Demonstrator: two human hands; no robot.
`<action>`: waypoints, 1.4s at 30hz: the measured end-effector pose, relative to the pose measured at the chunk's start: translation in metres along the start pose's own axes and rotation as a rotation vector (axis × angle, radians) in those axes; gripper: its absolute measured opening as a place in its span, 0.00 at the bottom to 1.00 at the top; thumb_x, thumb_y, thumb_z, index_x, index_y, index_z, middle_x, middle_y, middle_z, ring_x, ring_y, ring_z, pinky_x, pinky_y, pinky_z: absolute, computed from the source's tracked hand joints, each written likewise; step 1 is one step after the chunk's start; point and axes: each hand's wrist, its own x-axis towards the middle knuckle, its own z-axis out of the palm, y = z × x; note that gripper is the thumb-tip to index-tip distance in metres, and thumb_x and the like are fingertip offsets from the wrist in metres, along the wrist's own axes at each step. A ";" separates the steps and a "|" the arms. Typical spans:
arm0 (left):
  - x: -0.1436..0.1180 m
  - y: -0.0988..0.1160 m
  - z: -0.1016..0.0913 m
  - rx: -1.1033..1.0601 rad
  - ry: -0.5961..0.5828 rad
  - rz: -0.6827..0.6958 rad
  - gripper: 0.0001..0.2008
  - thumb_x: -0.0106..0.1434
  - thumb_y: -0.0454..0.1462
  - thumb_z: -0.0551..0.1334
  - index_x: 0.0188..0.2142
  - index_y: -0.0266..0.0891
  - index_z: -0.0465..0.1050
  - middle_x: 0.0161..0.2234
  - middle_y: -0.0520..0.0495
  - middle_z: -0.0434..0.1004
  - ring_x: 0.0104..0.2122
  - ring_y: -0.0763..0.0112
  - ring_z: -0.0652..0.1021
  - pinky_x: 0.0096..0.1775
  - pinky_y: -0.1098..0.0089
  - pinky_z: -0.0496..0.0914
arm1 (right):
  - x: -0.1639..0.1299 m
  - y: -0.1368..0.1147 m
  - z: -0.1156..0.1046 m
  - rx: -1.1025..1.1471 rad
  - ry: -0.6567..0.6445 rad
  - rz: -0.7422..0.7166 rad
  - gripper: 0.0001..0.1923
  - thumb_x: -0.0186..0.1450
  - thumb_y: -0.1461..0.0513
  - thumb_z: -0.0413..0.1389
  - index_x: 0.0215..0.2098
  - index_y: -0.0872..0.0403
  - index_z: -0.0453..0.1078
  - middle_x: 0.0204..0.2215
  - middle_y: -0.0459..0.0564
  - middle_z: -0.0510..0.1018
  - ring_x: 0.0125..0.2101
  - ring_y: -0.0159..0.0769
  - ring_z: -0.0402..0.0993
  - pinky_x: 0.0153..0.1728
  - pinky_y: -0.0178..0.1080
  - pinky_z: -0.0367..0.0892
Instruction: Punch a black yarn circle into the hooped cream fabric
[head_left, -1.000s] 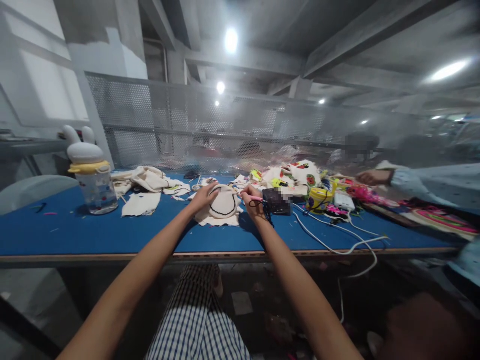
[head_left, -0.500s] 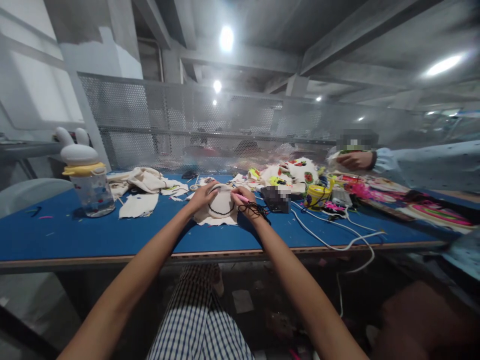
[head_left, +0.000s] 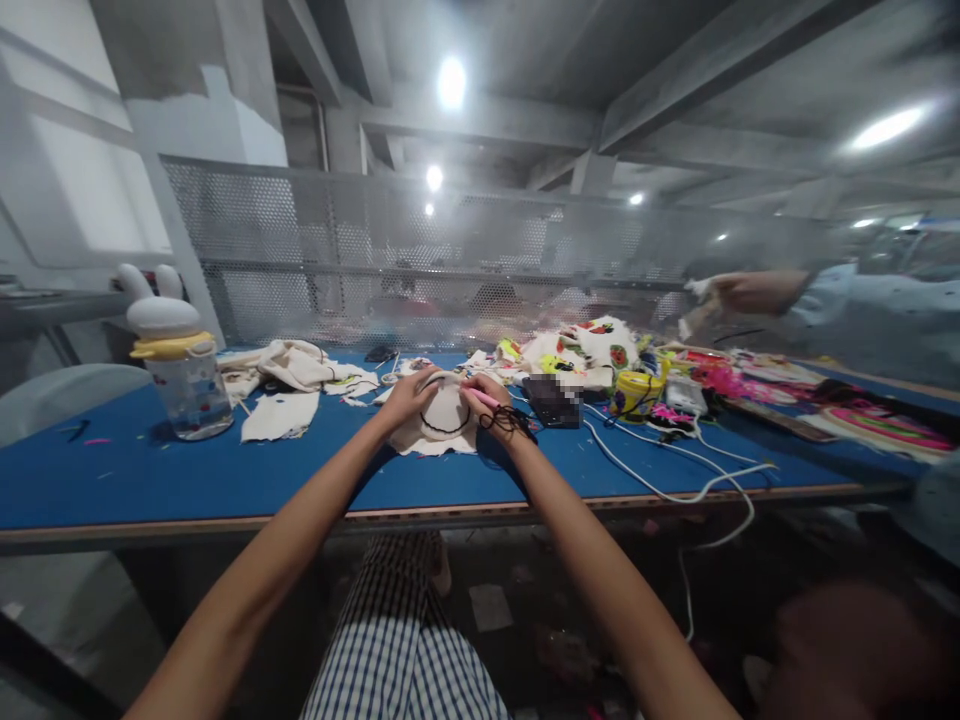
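In front of me a cream cloth (head_left: 444, 408) is stretched over what looks like a round embroidery hoop, and its loose edge lies on the table. A black yarn line curves along the lower part of the round. My left hand (head_left: 409, 397) grips the hoop and cloth at the left rim, fingers over the top. At the right rim my right hand (head_left: 489, 398) is closed on a slim pink punch needle (head_left: 484, 397). Its tip is hidden by my fingers. Black yarn (head_left: 514, 420) hangs in loops across the back of that hand.
A rabbit-eared bottle (head_left: 187, 385) stands left, near cream cloths (head_left: 281, 413). Right of my hands lie a black phone-like object (head_left: 553, 400), a yellow tub (head_left: 636, 393), a white cable (head_left: 652, 488) and colourful yarn work. A co-worker's hand (head_left: 765, 292) holds pale cloth.
My hands stay at the hoop with almost no visible shift. The co-worker's hand has moved up and right with a pale cloth. The view has tipped slightly.
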 end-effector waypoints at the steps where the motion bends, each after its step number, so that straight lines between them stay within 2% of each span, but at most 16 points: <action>1: 0.000 0.000 0.000 0.003 -0.002 0.005 0.20 0.61 0.39 0.54 0.51 0.37 0.70 0.52 0.43 0.74 0.54 0.60 0.71 0.57 0.60 0.62 | 0.000 0.000 0.000 0.017 -0.006 -0.027 0.08 0.53 0.56 0.54 0.26 0.52 0.66 0.26 0.45 0.73 0.29 0.34 0.67 0.31 0.36 0.61; 3: 0.000 0.000 0.000 0.026 -0.001 -0.006 0.20 0.61 0.39 0.54 0.51 0.36 0.70 0.53 0.42 0.73 0.54 0.59 0.71 0.57 0.60 0.62 | 0.001 0.000 0.000 0.039 0.009 -0.068 0.08 0.53 0.56 0.53 0.26 0.53 0.66 0.25 0.45 0.72 0.29 0.35 0.67 0.31 0.37 0.61; 9: 0.000 -0.003 0.000 0.073 0.022 -0.068 0.19 0.61 0.39 0.56 0.51 0.38 0.70 0.54 0.42 0.72 0.55 0.58 0.70 0.56 0.59 0.63 | 0.003 0.000 -0.002 0.040 0.179 -0.014 0.09 0.53 0.57 0.52 0.19 0.52 0.59 0.18 0.41 0.64 0.24 0.31 0.60 0.28 0.35 0.56; 17: 0.000 0.000 0.001 0.066 0.021 -0.055 0.19 0.61 0.38 0.55 0.51 0.35 0.70 0.52 0.40 0.73 0.54 0.59 0.71 0.55 0.61 0.64 | 0.004 0.003 -0.002 0.048 0.220 -0.027 0.10 0.54 0.59 0.51 0.18 0.52 0.58 0.18 0.41 0.63 0.23 0.31 0.60 0.28 0.35 0.56; 20: 0.000 0.003 0.001 0.056 0.016 -0.027 0.19 0.61 0.37 0.55 0.51 0.36 0.70 0.52 0.42 0.74 0.53 0.61 0.72 0.55 0.61 0.64 | 0.003 0.006 0.001 0.029 0.145 -0.028 0.09 0.55 0.57 0.52 0.21 0.53 0.61 0.19 0.42 0.66 0.24 0.31 0.61 0.27 0.35 0.57; 23: 0.000 0.008 0.001 0.042 0.004 0.014 0.19 0.62 0.38 0.54 0.51 0.37 0.69 0.52 0.43 0.74 0.52 0.62 0.73 0.54 0.62 0.64 | 0.002 0.007 0.004 0.003 0.040 -0.078 0.08 0.57 0.56 0.52 0.27 0.53 0.66 0.25 0.43 0.70 0.27 0.32 0.65 0.29 0.35 0.59; 25: 0.000 0.010 0.001 0.047 -0.001 0.022 0.19 0.62 0.38 0.55 0.51 0.36 0.69 0.52 0.42 0.74 0.51 0.62 0.73 0.54 0.63 0.65 | 0.002 0.007 0.005 -0.026 0.027 -0.126 0.08 0.56 0.56 0.53 0.29 0.53 0.67 0.27 0.45 0.72 0.29 0.34 0.67 0.31 0.35 0.60; 29: 0.000 0.011 0.002 0.065 -0.001 0.014 0.18 0.62 0.37 0.54 0.51 0.36 0.69 0.51 0.42 0.74 0.50 0.62 0.74 0.53 0.63 0.66 | 0.000 -0.001 0.003 -0.031 0.058 -0.124 0.08 0.55 0.57 0.52 0.26 0.53 0.65 0.25 0.45 0.72 0.28 0.34 0.66 0.30 0.35 0.60; 33: 0.000 0.010 0.003 0.086 0.014 0.003 0.17 0.63 0.36 0.54 0.51 0.37 0.69 0.51 0.43 0.75 0.51 0.62 0.74 0.53 0.63 0.66 | -0.005 -0.012 -0.001 -0.037 0.177 -0.089 0.09 0.54 0.59 0.52 0.20 0.53 0.60 0.17 0.41 0.63 0.22 0.30 0.59 0.25 0.34 0.55; 42: -0.001 0.011 0.002 0.096 0.013 -0.008 0.17 0.63 0.37 0.54 0.51 0.36 0.69 0.51 0.42 0.74 0.52 0.61 0.73 0.55 0.62 0.64 | -0.008 -0.019 -0.005 -0.037 0.245 -0.083 0.09 0.55 0.60 0.52 0.19 0.53 0.59 0.17 0.40 0.62 0.22 0.30 0.59 0.26 0.34 0.55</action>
